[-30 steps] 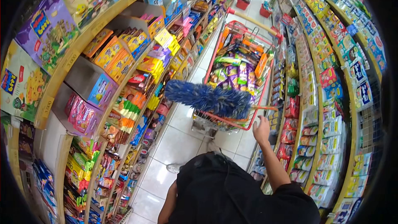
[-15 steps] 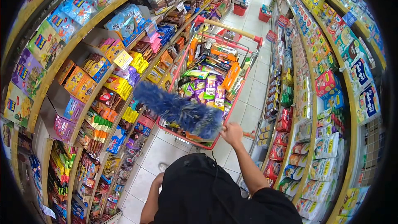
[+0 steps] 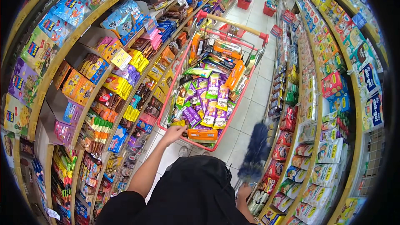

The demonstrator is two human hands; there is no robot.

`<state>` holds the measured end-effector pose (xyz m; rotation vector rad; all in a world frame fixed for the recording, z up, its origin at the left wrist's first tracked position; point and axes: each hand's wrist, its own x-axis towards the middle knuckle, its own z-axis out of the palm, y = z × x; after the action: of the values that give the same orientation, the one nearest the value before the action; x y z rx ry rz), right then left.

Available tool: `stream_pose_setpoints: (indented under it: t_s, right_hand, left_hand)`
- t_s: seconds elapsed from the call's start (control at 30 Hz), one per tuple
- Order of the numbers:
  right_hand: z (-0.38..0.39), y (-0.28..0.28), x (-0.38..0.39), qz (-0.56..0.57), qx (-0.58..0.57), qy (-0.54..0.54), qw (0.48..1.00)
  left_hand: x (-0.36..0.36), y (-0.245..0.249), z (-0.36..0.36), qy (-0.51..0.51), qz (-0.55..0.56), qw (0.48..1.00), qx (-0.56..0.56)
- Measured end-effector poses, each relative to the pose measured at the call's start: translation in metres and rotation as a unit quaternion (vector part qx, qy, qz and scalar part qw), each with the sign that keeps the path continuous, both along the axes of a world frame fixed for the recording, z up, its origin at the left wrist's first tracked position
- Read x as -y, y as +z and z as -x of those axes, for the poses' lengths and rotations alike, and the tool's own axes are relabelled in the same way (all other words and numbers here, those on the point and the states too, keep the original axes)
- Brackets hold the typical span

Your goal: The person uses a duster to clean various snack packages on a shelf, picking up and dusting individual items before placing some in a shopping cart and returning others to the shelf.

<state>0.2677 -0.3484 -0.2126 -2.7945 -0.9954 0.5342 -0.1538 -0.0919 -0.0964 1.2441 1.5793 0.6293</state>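
Observation:
In front of me stands a shopping cart [image 3: 238, 123] with a red rim, filled with packaged snacks. My left hand [image 3: 175, 135] is closed on the near left part of that rim, beside an orange box [image 3: 202, 134]. Purple and white snack packs [image 3: 211, 102] lie in the middle of the cart. Low on my right side, my right hand [image 3: 244, 191] grips a fluffy blue duster [image 3: 255, 150]. The duster's head points forward, between the cart and the right-hand shelf. My hand and the duster's lower end hide its handle.
Tall shelves of snacks [image 3: 93, 73] curve along my left. More packed shelves [image 3: 308, 112] run close on my right. A white tiled floor [image 3: 259, 84] stretches down the aisle, where two red baskets [image 3: 244, 3] with goods stand farther off.
The duster has swung from over the cart down to my right side, with my right hand still holding it. My left hand has come forward from beside my body onto the cart rim.

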Motion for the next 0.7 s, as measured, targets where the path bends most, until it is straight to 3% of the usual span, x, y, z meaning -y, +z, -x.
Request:
stream_pose_setpoints:
  t_s: [0.2, 0.33, 0.43, 0.53, 0.7]
  right_hand:
    - [0.039, 0.007, 0.067, 0.105, -0.109, -0.008, 0.988]
    - [0.058, 0.001, 0.077, 0.113, -0.141, -0.021, 0.983]
    - [0.068, -0.005, 0.083, 0.112, -0.166, -0.032, 0.979]
    - [0.070, -0.010, 0.065, 0.108, -0.202, -0.064, 0.971]
    - [0.051, -0.026, -0.043, 0.068, -0.303, -0.155, 0.938]
  left_hand:
    - [-0.025, 0.007, -0.039, -0.032, 0.059, 0.997, -0.048]
    - [-0.017, -0.011, -0.049, -0.031, 0.084, 0.993, 0.072]
    - [-0.019, -0.030, -0.040, -0.058, 0.011, 0.993, 0.101]
    - [-0.026, -0.022, -0.029, -0.078, -0.036, 0.995, -0.047]
    - [-0.015, -0.026, -0.016, -0.139, -0.076, 0.982, -0.102]
